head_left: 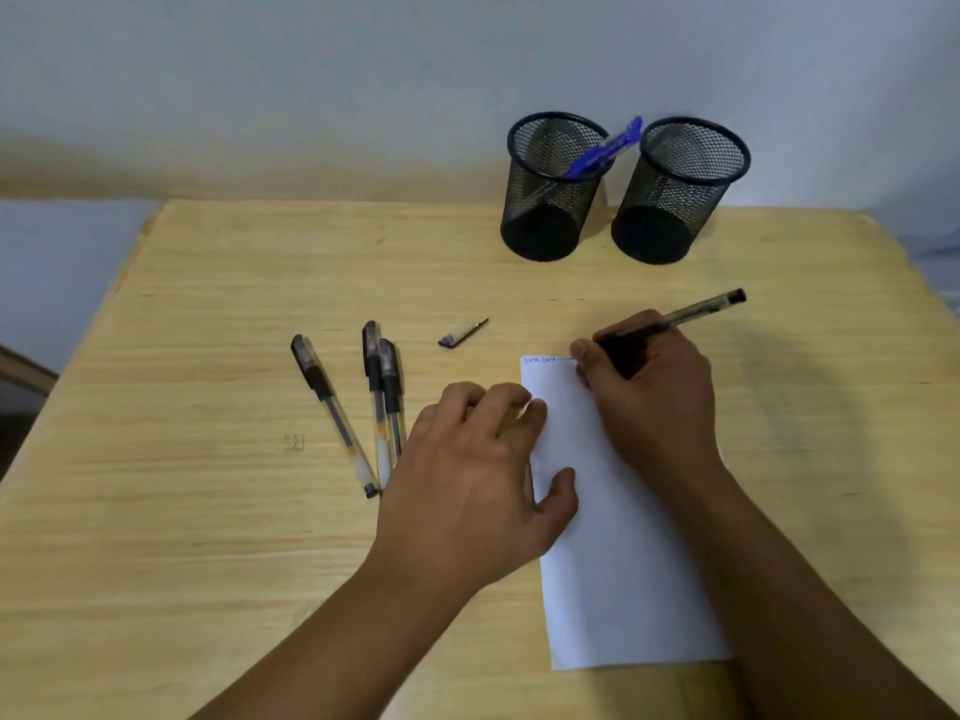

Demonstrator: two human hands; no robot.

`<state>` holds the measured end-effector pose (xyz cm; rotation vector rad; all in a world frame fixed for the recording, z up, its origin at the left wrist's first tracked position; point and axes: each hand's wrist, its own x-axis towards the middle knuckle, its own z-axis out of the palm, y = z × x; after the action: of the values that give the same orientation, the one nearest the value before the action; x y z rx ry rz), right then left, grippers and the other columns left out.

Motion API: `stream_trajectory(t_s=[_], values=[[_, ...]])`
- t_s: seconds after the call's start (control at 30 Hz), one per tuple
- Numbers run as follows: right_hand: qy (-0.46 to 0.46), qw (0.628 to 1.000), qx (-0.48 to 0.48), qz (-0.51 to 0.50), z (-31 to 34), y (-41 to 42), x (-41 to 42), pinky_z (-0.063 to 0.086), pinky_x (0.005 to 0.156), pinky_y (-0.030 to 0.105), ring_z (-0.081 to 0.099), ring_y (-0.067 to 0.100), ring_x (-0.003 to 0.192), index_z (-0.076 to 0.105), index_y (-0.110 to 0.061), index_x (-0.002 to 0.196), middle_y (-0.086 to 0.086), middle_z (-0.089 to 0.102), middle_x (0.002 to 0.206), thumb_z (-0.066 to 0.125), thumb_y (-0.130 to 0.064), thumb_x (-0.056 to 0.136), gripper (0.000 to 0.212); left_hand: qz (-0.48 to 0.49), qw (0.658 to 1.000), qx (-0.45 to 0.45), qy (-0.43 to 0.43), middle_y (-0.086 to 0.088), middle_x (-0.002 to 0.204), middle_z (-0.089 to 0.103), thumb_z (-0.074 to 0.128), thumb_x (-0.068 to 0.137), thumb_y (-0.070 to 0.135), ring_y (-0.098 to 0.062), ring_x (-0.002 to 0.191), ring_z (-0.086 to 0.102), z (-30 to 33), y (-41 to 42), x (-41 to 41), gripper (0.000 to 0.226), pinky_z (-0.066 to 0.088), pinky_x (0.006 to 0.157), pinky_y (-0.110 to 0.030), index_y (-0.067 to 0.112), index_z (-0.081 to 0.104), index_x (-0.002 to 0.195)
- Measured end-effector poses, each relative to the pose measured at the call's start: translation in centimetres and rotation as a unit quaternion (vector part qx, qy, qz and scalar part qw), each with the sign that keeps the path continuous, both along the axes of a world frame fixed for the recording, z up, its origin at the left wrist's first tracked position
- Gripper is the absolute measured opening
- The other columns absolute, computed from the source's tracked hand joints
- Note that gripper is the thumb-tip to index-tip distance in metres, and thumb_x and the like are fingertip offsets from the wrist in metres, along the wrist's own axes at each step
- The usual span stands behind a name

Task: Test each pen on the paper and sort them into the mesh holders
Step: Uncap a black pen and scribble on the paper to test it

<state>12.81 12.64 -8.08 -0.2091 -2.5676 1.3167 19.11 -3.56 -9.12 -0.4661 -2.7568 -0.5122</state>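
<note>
A: At the top edge of the paper, right hand is clamped on 1 uncapped pen, tip down beside the blue test marks. Pen's long axis runs up and to the right, tail end pointing roughly toward the right mesh holder.

B: Left hand?

A: Flat, fingers spread, holding nothing; it pins the paper's left edge to the tabletop. A loose cap lies just beyond the paper's top-left corner, nearer the left hand.

B: Holders?

A: 2, side by side at the far edge, straight ahead of the writing hand. Left mesh holder has 1 blue pen leaning in it; the right one looks empty.

B: Still to test?

A: 3 capped pens lie left of the paper, axes near-parallel, running away from the person, just beside the left hand. My judgement: right hand is nearer the holders, left hand nearer the next pens.
</note>
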Motion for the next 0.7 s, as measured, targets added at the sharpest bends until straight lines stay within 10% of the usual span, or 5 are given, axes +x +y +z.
stream_trajectory(t_s=[0.7], values=[[-0.038,0.999,0.005,-0.010,0.22,-0.31,0.14,0.038,0.065,0.001,0.057,-0.007,0.072,0.063,-0.018,0.093,-0.013,0.064,0.079,0.070,-0.027,0.089,0.012,0.007,1.000,0.007,0.005,0.008,0.115,0.062,0.060,0.077,0.054,-0.022,0.103,0.052,-0.22,0.04,0.01,0.051,0.045,0.081,-0.037,0.018,0.070,0.112]])
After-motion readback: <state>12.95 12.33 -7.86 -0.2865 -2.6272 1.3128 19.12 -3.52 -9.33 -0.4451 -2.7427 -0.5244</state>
